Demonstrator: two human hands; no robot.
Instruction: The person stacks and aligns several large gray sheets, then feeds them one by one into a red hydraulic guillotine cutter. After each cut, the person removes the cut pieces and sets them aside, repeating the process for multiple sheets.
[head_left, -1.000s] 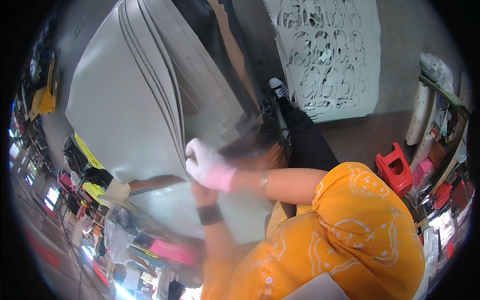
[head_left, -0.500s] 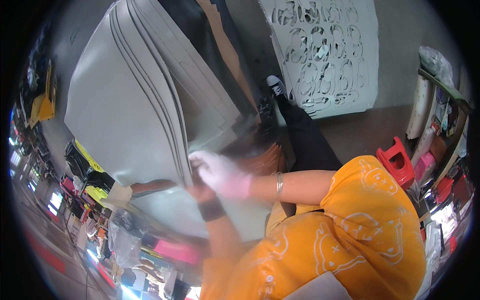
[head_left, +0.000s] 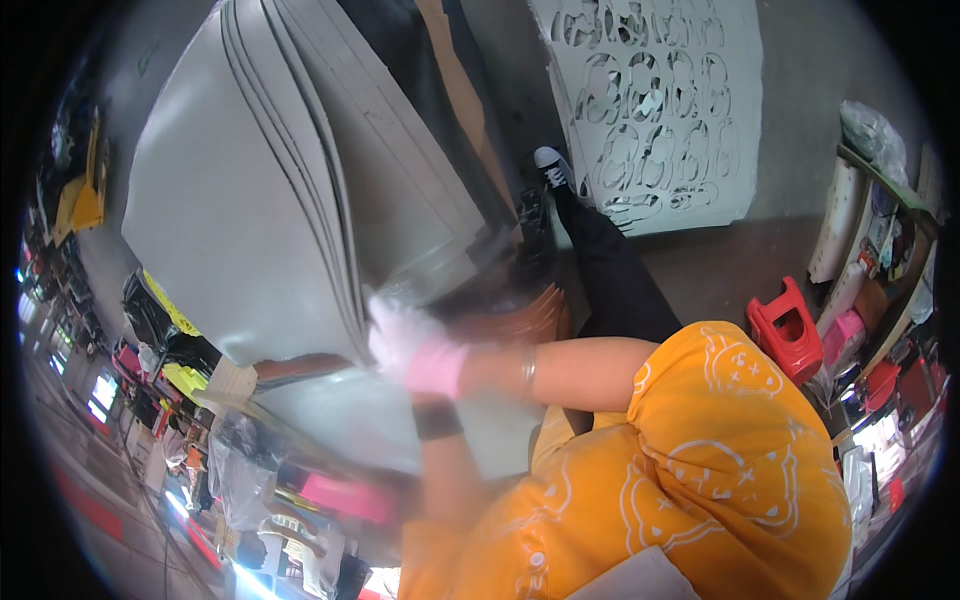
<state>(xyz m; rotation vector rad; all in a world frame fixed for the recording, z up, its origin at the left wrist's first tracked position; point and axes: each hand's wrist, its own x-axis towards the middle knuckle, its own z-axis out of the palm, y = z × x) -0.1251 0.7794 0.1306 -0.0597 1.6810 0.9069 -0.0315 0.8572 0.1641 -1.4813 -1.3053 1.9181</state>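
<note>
Stack of grey sheets (head_left: 290, 200) fills everything ahead of my gloved hand (head_left: 410, 345), which sits at their lower edge. Right side: open floor up to the red stool (head_left: 785, 330) and cutout panel (head_left: 655, 110). Left is cluttered stalls (head_left: 160, 340), no way through.

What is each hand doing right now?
Left hand: hidden behind the gloved one, cannot be told.
Right hand: gloved, at the edge of the grey sheets; blurred, grip unclear.

A dull brown floor (head_left: 730, 265) fills the right of centre — a red plastic stool (head_left: 785, 328) stands on it. Cluttered shelves (head_left: 885, 250) line the right edge; a pale cut-out panel (head_left: 650, 100) sits at upper right.
</note>
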